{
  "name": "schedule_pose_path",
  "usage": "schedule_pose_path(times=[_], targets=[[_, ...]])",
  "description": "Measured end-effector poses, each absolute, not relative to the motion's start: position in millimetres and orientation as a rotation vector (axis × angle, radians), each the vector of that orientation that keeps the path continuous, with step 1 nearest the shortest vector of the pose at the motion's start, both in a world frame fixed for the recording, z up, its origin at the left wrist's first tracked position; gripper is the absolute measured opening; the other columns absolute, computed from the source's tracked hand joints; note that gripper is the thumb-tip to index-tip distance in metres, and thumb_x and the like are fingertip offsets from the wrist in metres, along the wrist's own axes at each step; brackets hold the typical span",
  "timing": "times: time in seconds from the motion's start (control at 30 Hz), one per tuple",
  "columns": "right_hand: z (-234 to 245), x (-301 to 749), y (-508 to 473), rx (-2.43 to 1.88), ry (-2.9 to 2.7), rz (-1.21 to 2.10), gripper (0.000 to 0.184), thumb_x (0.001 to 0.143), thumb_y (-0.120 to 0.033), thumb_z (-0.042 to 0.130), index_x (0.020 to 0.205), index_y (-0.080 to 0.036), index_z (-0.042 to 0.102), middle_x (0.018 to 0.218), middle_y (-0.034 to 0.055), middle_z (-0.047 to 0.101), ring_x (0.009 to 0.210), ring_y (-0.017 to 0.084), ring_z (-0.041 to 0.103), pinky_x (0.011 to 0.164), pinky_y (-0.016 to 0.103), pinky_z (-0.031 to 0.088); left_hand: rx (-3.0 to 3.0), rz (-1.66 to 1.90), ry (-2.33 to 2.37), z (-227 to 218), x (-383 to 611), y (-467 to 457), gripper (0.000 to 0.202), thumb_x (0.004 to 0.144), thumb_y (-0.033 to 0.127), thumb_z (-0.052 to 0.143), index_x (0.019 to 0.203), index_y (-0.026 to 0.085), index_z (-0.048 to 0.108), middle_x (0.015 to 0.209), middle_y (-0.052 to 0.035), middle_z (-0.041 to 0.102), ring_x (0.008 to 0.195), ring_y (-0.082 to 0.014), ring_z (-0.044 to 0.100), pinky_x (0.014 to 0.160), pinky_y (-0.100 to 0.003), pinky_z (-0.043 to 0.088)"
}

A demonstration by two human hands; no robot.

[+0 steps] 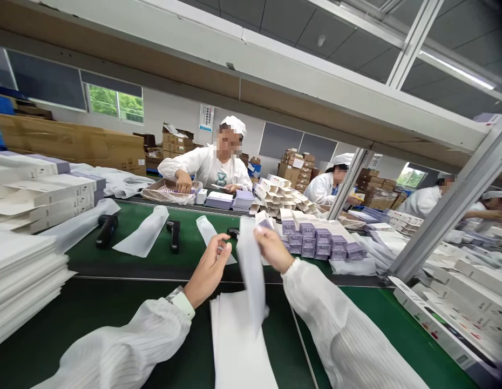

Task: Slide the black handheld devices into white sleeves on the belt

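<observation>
My right hand (271,247) pinches the top edge of a thin white foam bag (251,275) and holds it up over a stack of the same white bags (238,346) lying on the green table. My left hand (208,267) hovers just left of the bag with curled fingers, holding nothing I can make out. On the green conveyor belt (162,254) beyond lie black handheld devices (106,227), (174,233), each next to a white bag (143,233).
Stacks of flat white cartons (28,200) and white sheets (24,281) stand at left. Purple-and-white boxes (316,237) sit right of my hands. Long white boxes (457,302) lie at right beside a metal post (449,210). People in white coats work across the belt.
</observation>
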State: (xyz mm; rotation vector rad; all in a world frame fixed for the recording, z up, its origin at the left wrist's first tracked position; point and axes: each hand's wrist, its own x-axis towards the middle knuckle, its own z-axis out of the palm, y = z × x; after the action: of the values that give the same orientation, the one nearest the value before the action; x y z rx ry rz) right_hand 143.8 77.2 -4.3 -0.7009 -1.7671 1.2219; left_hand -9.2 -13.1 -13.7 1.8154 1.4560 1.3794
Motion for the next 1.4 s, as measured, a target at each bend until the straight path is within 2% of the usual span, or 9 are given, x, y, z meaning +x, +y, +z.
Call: schedule_pose_path(times=[0.13, 0.27, 0.43, 0.57, 0.7, 0.8, 0.97, 1.13, 1.4], targets=[[7, 126, 135, -0.993, -1.759, 0.437, 0.031, 0.080, -0.039, 0.029, 0.072, -0.016, 0.049, 0.066, -0.0003, 0.050, 0.062, 0.011, 0.045, 0.060, 0.022, 0.037, 1.956, 0.772, 1.531, -31, -18, -11, 0.029, 0.075, 0.042, 0.039, 0.072, 0.017, 0.052, 0.075, -0.0012, 0.050, 0.071, -0.0154, 0.049, 0.063, -0.025, 0.039], [-18, 93, 165, -1.126, -1.822, 0.370, 0.028, 0.080, -0.033, 0.029, 0.075, -0.016, 0.050, 0.063, 0.0004, 0.050, 0.061, 0.013, 0.047, 0.060, 0.024, 0.036, 2.068, 0.368, 1.423, -33, -27, -11, 0.033, 0.058, 0.047, 0.056, 0.072, 0.017, 0.056, 0.074, -0.0005, 0.051, 0.068, -0.0159, 0.049, 0.054, -0.022, 0.036], [-44, 89, 174, -1.239, -1.979, 0.313, 0.026, 0.080, -0.022, 0.031, 0.102, -0.018, 0.044, 0.078, 0.0026, 0.055, 0.073, 0.013, 0.051, 0.068, 0.024, 0.037, 2.006, 0.402, 1.432, -32, -27, -7, 0.021, 0.061, 0.036, 0.056, 0.067, 0.015, 0.056, 0.063, 0.0011, 0.052, 0.061, -0.0134, 0.048, 0.050, -0.020, 0.035], [-54, 116, 175, -1.431, -2.126, 0.241, 0.032, 0.064, -0.009, 0.049, 0.095, -0.019, 0.051, 0.080, 0.0060, 0.054, 0.074, 0.017, 0.053, 0.067, 0.028, 0.038, 2.012, 0.559, 1.504, -34, -24, -6, 0.016, 0.067, 0.030, 0.053, 0.063, 0.016, 0.058, 0.064, 0.0007, 0.053, 0.062, -0.0133, 0.050, 0.051, -0.020, 0.036], [-56, 133, 169, -1.576, -2.175, 0.184, 0.048, 0.058, -0.001, 0.049, 0.101, -0.021, 0.050, 0.073, 0.0063, 0.055, 0.071, 0.021, 0.055, 0.062, 0.032, 0.040, 2.291, 0.676, 1.526, -35, -19, -8, 0.015, 0.073, 0.025, 0.051, 0.063, 0.018, 0.060, 0.076, -0.0008, 0.053, 0.073, -0.0141, 0.050, 0.062, -0.022, 0.038], [-37, 137, 153, -1.551, -2.132, 0.140, 0.056, 0.063, -0.002, 0.044, 0.114, -0.025, 0.038, 0.089, 0.0096, 0.053, 0.088, 0.024, 0.051, 0.069, 0.036, 0.039, 2.612, 0.650, 1.462, -35, -16, -10, 0.013, 0.080, 0.021, 0.045, 0.076, 0.018, 0.057, 0.077, -0.0016, 0.055, 0.077, -0.0152, 0.049, 0.070, -0.026, 0.036], [-1, 140, 109, -0.891, -1.647, 0.746, 0.067, 0.067, -0.015, 0.050, 0.122, -0.026, 0.013, 0.092, 0.0048, 0.052, 0.086, 0.018, 0.052, 0.074, 0.034, 0.042, 2.876, 0.597, 1.430, -35, -16, -14, 0.018, 0.082, 0.029, 0.042, 0.074, 0.017, 0.053, 0.080, -0.0035, 0.053, 0.079, -0.0171, 0.045, 0.069, -0.028, 0.033], [3, 142, 68, -0.660, -1.360, 1.358, 0.063, 0.054, -0.020, 0.064, 0.106, -0.031, 0.031, 0.080, -0.0023, 0.051, 0.071, 0.015, 0.055, 0.058, 0.032, 0.048, 2.886, 0.695, 1.420, -35, -17, -17, 0.022, 0.081, 0.029, 0.041, 0.070, 0.018, 0.057, 0.090, -0.0045, 0.051, 0.085, -0.0186, 0.043, 0.069, -0.030, 0.032], [1, 149, 61, -0.739, -1.391, 1.428, 0.067, 0.053, -0.023, 0.066, 0.108, -0.031, 0.028, 0.079, -0.0011, 0.054, 0.063, 0.015, 0.056, 0.049, 0.029, 0.047, 2.778, 0.737, 1.515, -27, -12, -24, 0.020, 0.079, 0.026, 0.042, 0.071, 0.022, 0.059, 0.087, -0.0026, 0.045, 0.084, -0.0184, 0.040, 0.067, -0.031, 0.031]])
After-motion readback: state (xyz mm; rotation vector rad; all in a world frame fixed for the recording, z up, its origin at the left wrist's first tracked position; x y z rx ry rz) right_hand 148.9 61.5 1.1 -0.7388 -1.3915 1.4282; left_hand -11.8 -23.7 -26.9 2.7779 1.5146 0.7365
